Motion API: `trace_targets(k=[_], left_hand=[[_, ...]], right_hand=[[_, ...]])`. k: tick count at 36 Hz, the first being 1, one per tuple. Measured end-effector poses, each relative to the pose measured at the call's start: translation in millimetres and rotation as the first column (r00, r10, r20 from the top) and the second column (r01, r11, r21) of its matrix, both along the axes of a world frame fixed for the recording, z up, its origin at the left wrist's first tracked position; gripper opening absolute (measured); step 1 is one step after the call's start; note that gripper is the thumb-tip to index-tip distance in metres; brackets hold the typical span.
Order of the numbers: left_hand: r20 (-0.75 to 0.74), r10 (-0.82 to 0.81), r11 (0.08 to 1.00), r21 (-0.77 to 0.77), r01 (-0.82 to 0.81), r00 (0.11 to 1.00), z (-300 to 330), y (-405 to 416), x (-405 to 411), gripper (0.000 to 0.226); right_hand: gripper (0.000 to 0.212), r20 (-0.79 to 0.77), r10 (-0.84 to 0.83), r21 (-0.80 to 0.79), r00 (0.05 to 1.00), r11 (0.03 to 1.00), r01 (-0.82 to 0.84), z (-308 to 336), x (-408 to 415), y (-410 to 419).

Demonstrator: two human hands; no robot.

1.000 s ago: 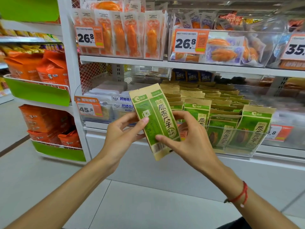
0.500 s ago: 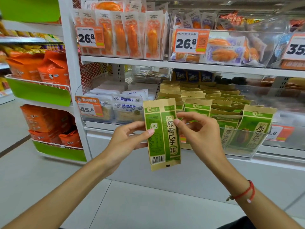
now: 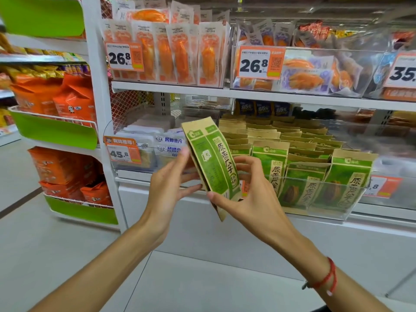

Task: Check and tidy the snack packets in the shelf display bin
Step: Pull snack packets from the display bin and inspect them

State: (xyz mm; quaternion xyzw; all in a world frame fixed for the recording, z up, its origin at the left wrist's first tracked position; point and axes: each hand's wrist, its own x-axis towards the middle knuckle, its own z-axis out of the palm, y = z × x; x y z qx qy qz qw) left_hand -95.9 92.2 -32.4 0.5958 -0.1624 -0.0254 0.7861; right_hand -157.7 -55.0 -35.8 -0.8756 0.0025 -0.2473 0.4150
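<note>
Snack packet [image 3: 213,163] — before packed display bin [image 3: 337,212]

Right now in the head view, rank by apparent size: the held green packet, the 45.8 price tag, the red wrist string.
1. Green packet, though nearness inflates it.
2. 45.8 price tag.
3. Red wrist string.
</note>
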Motion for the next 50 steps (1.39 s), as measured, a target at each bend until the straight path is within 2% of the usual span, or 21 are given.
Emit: trace_targets(k=[4, 8, 11, 14, 16, 22, 26, 29, 33, 38, 41, 46, 50], left_hand=[[-0.057, -0.054, 0.996, 0.063, 0.058, 0.997, 0.6, 2.2, 15.7, 0.029], [-0.088, -0.182, 0.976, 0.105, 0.191, 0.979, -3.3, 0.4, 22.5, 0.025], [-0.067, -0.259, 0.963, 0.062, 0.263, 0.963, 2.5, 0.3, 27.2, 0.04], [-0.064, -0.316, 0.949, -0.016, 0.315, 0.947, 12.8, -1.1, 32.0, 0.035], [-0.036, -0.32, 0.947, -0.006, 0.32, 0.947, 18.8, -1.6, 35.5, 0.035], [0.126, -0.205, 0.979, 0.034, 0.203, 0.97, 41.0, -11.2, 62.0, 0.034], [0.231, -0.188, 0.982, 0.048, 0.181, 0.955, 58.0, -25.5, 87.0, 0.037], [0.286, -0.133, 0.991, 0.047, 0.124, 0.949, 67.3, -37.0, 109.5, 0.042], [0.34, -0.068, 0.997, 0.05, 0.055, 0.938, 75.4, -52.0, 134.5, 0.041], [0.389, -0.055, 0.995, 0.096, 0.019, 0.92, 74.4, -66.8, 152.9, 0.037], [0.407, -0.074, 0.987, 0.161, 0.008, 0.911, 66.9, -67.9, 160.4, 0.035], [0.395, -0.104, 0.963, 0.269, -0.007, 0.913, 53.9, -60.0, 169.5, 0.032], [0.377, -0.155, 0.949, 0.315, 0.031, 0.913, 48.3, -59.5, 174.3, 0.03]], right_hand=[[0.054, -0.072, 0.146, 0.291, 0.987, 0.949, -0.12, 10.4, 1.5, -3.8], [0.044, -0.082, 0.239, 0.419, 0.968, 0.889, -0.184, 18.5, 6.2, -4.0], [0.042, -0.082, 0.297, 0.495, 0.951, 0.841, -0.22, 28.5, 11.0, -7.3], [0.041, -0.105, 0.335, 0.463, 0.936, 0.85, -0.252, 38.8, 16.4, -15.2], [0.031, -0.135, 0.354, 0.437, 0.926, 0.859, -0.265, 46.8, 18.7, -20.1], [0.02, -0.1, 0.354, 0.251, 0.93, 0.914, -0.32, 78.9, 37.7, -42.3], [0.031, -0.047, 0.339, 0.124, 0.94, 0.936, -0.331, 97.8, 61.4, -55.7], [0.036, 0.044, 0.284, 0.084, 0.958, 0.954, -0.287, 109.1, 82.4, -68.5], [0.031, 0.102, 0.235, 0.039, 0.967, 0.97, -0.24, 123.8, 102.2, -81.8], [0.027, 0.146, 0.12, -0.199, 0.982, 0.976, -0.089, 121.8, 128.1, -96.5], [0.02, 0.096, 0.147, -0.23, 0.984, 0.966, -0.122, 115.4, 141.8, -105.0], [0.02, -0.059, 0.197, -0.187, 0.979, 0.961, -0.205, 106.3, 159.1, -114.0], [0.023, -0.164, 0.165, -0.26, 0.973, 0.944, -0.204, 102.2, 168.2, -121.7]])
